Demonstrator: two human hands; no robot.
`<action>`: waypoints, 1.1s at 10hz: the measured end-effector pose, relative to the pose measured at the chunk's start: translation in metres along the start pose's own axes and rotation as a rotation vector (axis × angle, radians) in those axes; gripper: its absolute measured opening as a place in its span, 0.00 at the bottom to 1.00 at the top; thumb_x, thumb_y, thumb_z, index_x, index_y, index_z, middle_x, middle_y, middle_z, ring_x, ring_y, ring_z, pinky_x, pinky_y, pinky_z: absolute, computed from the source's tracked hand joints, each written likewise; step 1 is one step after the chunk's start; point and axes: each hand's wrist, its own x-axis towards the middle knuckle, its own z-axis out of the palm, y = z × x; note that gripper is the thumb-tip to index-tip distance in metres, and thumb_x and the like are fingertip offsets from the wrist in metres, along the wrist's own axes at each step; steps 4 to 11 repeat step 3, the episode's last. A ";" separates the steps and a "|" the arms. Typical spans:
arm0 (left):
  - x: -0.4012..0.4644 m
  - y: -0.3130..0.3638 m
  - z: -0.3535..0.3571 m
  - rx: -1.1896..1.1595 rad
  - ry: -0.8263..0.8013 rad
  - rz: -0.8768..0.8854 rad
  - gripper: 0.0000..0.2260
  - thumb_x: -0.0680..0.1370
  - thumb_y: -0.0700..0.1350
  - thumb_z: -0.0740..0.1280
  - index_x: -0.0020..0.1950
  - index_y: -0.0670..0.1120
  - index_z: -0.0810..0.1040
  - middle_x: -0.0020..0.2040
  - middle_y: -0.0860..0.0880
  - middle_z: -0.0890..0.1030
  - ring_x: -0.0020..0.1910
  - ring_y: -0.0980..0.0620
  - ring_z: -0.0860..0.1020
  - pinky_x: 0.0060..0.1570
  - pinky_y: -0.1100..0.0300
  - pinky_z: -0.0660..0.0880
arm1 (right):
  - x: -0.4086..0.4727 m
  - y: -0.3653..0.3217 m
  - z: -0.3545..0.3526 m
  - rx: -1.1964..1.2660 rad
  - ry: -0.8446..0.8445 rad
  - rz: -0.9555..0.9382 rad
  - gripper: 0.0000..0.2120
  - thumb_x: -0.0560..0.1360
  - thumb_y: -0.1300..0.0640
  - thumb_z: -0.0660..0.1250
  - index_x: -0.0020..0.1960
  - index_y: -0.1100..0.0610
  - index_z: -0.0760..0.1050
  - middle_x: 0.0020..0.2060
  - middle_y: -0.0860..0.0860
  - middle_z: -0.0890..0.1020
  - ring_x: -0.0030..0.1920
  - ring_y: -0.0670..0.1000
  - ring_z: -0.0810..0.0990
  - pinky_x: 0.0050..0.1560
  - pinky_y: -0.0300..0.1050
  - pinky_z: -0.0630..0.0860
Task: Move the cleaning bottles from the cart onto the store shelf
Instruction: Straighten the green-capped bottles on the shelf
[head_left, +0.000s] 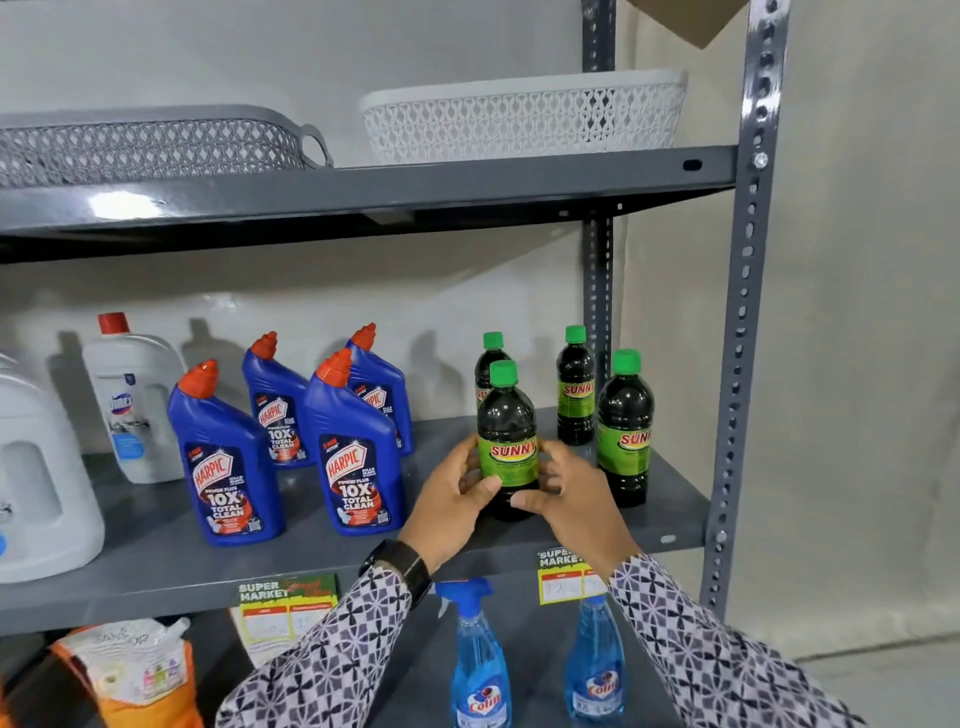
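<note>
Right of centre in the frame, both hands, left hand (457, 493) and right hand (566, 493), have fingers wrapped around a dark green-capped bottle (508, 441) standing on the shelf (156, 561). A careless nudge sideways could topple the neighbouring bottles (626, 426) just beside it.

Grey lattice basket (150, 143) and white lattice basket (524, 117) sitting side by side on upper tier. Price tags (285, 597) hanging along front edge. Orange refill pouch (130, 670) lying bottom left.
</note>
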 end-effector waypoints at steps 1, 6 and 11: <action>-0.002 0.001 0.000 0.018 0.005 0.009 0.27 0.82 0.35 0.66 0.79 0.53 0.66 0.63 0.64 0.77 0.55 0.82 0.76 0.54 0.83 0.72 | -0.006 -0.004 0.002 -0.010 0.035 -0.003 0.32 0.71 0.61 0.81 0.72 0.52 0.75 0.51 0.31 0.80 0.50 0.22 0.79 0.51 0.22 0.74; -0.022 0.020 -0.006 -0.070 -0.059 -0.006 0.31 0.83 0.39 0.66 0.84 0.50 0.57 0.73 0.50 0.76 0.72 0.60 0.74 0.67 0.69 0.71 | -0.021 -0.022 0.006 0.000 0.041 -0.015 0.34 0.74 0.57 0.79 0.75 0.44 0.69 0.65 0.41 0.81 0.66 0.45 0.81 0.70 0.37 0.75; -0.022 0.020 -0.006 -0.070 -0.059 -0.006 0.31 0.83 0.39 0.66 0.84 0.50 0.57 0.73 0.50 0.76 0.72 0.60 0.74 0.67 0.69 0.71 | -0.021 -0.022 0.006 0.000 0.041 -0.015 0.34 0.74 0.57 0.79 0.75 0.44 0.69 0.65 0.41 0.81 0.66 0.45 0.81 0.70 0.37 0.75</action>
